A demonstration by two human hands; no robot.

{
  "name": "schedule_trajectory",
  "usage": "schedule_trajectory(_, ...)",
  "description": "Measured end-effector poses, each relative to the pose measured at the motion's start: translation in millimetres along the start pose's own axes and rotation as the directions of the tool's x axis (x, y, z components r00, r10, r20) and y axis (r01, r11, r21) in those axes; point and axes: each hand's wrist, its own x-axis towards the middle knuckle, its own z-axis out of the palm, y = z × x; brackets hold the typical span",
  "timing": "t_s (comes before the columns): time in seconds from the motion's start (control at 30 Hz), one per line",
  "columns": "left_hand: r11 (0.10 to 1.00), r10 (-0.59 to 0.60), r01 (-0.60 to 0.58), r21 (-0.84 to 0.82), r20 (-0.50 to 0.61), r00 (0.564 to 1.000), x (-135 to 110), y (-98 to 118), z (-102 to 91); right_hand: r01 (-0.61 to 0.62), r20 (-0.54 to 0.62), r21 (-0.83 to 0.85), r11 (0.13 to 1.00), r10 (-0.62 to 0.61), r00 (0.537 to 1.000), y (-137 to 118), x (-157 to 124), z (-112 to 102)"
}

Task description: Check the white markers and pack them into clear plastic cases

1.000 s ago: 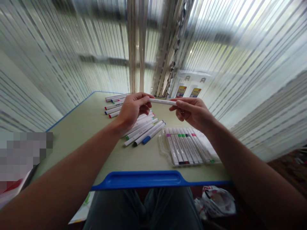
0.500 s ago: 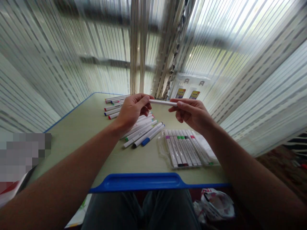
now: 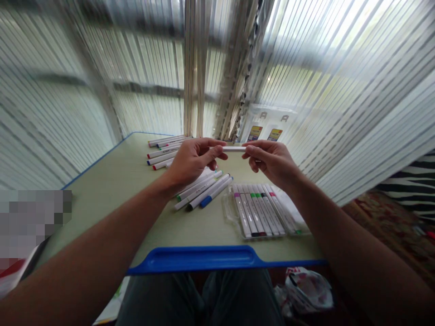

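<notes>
Between my two hands a white marker point(image 3: 234, 149) is held level above the table, one end in each hand. My left hand point(image 3: 195, 160) pinches its left end between thumb and fingers, and my right hand point(image 3: 270, 160) grips the right end the same way. Both ends of the marker are covered by my fingers. Below my left hand lie several loose white markers with coloured ends, among them a blue-capped marker point(image 3: 216, 192). Under my right hand sits a clear plastic case point(image 3: 228, 213) with a row of markers point(image 3: 256, 213) in it.
The pale table point(image 3: 112, 213) has a blue rim with a moulded tray point(image 3: 204, 258) at its front edge. More markers point(image 3: 163, 155) lie at the back left. A clear upright case lid point(image 3: 268, 120) stands behind, before the curtains point(image 3: 152, 68). A plastic bag point(image 3: 309, 290) is below.
My left hand has moved to the right and slightly down along the marker, so less of it shows between my hands. My right hand has barely shifted.
</notes>
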Motion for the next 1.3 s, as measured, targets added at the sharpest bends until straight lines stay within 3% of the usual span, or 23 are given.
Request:
schedule_trajectory(0.13,0.998,-0.043,0.041,-0.055,-0.036,0.998,0.3,1.2,-1.0,-0.013,-0.051,-0.011,1.0,0.012,0.999,-1.5,1.7,-1.2)
schedule_trajectory(0.33,0.993,-0.061,0.061,-0.106,0.001,0.998,-1.1,2.7,-1.7,-0.024,-0.066,0.024,0.999,0.026,0.998,-1.4,2.5,-2.6)
schedule_trajectory(0.83,0.997,0.002,0.002,0.08,-0.04,0.999,-0.1,0.3,-3.0,-0.031,-0.028,0.006,1.0,0.031,0.999,-1.6,0.2,0.3)
schedule_trajectory(1.3,0.98,-0.008,0.011,0.199,-0.019,1.0,1.2,-2.6,-4.6,0.008,0.082,-0.063,0.998,-0.002,0.997,2.8,-2.9,1.0)
